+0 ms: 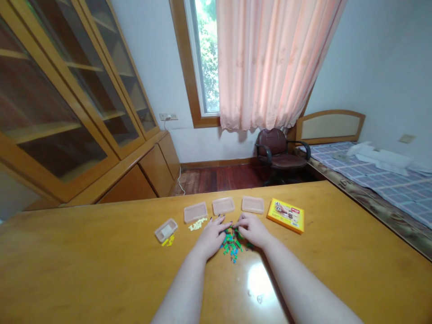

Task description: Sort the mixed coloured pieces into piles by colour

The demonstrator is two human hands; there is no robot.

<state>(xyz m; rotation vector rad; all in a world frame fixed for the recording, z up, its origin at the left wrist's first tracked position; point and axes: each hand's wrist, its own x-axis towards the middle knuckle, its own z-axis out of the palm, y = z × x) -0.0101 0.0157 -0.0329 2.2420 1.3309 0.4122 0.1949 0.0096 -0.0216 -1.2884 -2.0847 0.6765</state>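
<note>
A loose pile of small green and blue plastic pieces, which look like toy bricks [231, 246], lies on the table between my hands. My left hand [209, 236] rests at the pile's left side with its fingers spread and nothing visibly held. At the upper right of the pile, my right hand [253, 230] has its fingers bent and pressed together among the pieces. Whatever is between those fingertips is too small or hidden to name. Cream pieces [197, 224] lie to the left of my left hand, and a few yellow pieces [168, 240] lie farther left.
Along the back stand shallow clear trays: a left tray [195, 212], a middle tray [223, 205], a right tray [253, 204]. A smaller tray [161, 233] holds something whitish. A yellow box [286, 215] lies at the right of the wooden table [101, 261]. Beyond is a chair [278, 153].
</note>
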